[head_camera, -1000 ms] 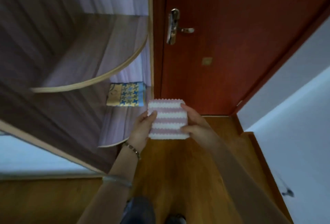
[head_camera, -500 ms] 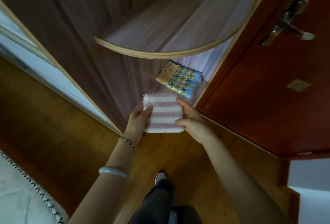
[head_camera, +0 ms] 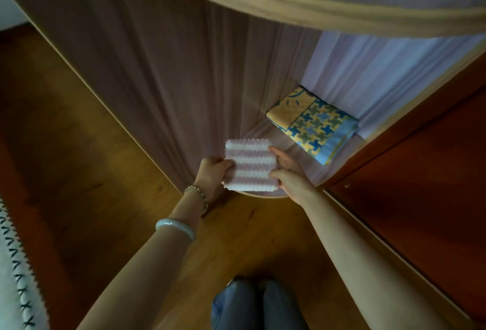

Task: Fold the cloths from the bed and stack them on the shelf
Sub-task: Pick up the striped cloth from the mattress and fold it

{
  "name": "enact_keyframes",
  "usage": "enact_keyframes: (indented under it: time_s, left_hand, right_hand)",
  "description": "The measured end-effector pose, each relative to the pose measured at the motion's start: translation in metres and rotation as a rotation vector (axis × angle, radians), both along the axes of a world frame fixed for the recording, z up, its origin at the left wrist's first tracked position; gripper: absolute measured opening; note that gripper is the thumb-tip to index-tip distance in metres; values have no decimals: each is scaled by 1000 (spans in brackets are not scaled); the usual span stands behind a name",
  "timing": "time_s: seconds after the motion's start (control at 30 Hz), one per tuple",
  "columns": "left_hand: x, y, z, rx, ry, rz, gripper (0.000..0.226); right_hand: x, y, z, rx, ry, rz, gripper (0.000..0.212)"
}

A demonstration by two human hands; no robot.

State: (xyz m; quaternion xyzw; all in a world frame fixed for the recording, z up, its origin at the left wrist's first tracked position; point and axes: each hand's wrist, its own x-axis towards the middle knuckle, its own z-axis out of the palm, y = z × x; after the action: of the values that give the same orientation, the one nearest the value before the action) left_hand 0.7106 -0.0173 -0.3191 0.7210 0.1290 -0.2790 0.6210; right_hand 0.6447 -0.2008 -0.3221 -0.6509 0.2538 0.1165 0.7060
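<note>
A folded pink-and-white striped cloth [head_camera: 251,165] is held flat between both hands, over the front edge of the low rounded shelf [head_camera: 265,194]. My left hand [head_camera: 213,172] grips its left edge with the thumb on top. My right hand [head_camera: 288,172] holds its right edge, index finger lying along the side. A folded yellow-and-blue patterned cloth [head_camera: 314,123] lies further back on the same shelf, against the pale back wall.
An upper rounded shelf [head_camera: 302,11] overhangs at the top. The cabinet's dark side panel [head_camera: 157,72] stands left of the shelf, a red-brown door [head_camera: 420,172] to the right. Wooden floor lies below, with a white stitched-edge fabric [head_camera: 15,264] at far left.
The view has tilted down and closer to the low shelf. Both hands have carried the striped cloth forward, from in front of the door to over the shelf's front edge.
</note>
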Motion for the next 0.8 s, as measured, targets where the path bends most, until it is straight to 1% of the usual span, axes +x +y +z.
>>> enact_keyframes:
  time_s: [0.07,0.13,0.2,0.27,0.33,0.4,0.47,0.53,0.6,0.67,0.73,0.77,0.8]
  left_hand:
    - [11,-8,-34,58,-54,34,11]
    - [23,-14,-63,158,-96,37,11]
    - [32,-20,-87,238,-136,38,22]
    - [38,-25,-104,329,-181,16,30]
    - [36,-30,-114,404,-231,9,29]
    - [33,-34,-121,456,-290,15,26]
    - [30,-34,-127,481,-339,33,30]
    - [27,-33,-131,539,-447,11,35]
    - [24,-31,-133,657,-623,-93,40]
    - [22,-32,-132,734,-773,-300,49]
    - [21,-34,-135,802,-903,-538,57]
    - [19,-34,-138,863,-941,-648,59]
    - [18,-34,-145,930,-942,-724,60]
  right_hand:
    - [14,-7,-35,11,1,0,72]
    - [26,-11,-63,7,-9,5,71]
    - [36,-14,-84,-37,-26,2,70]
    - [46,-16,-96,-130,-42,12,68]
    - [52,-17,-109,-236,-52,55,68]
    - [55,-18,-122,-291,-52,101,69]
    - [55,-17,-129,-352,-36,143,68]
    - [54,-19,-130,-491,-71,174,67]
    - [52,-20,-126,-679,-163,210,60]
    - [51,-17,-124,-884,-239,293,60]
    - [51,-15,-130,-1182,-311,413,64]
    - [51,-14,-135,-1301,-317,481,64]
    - [49,-13,-141,-1361,-277,540,62]
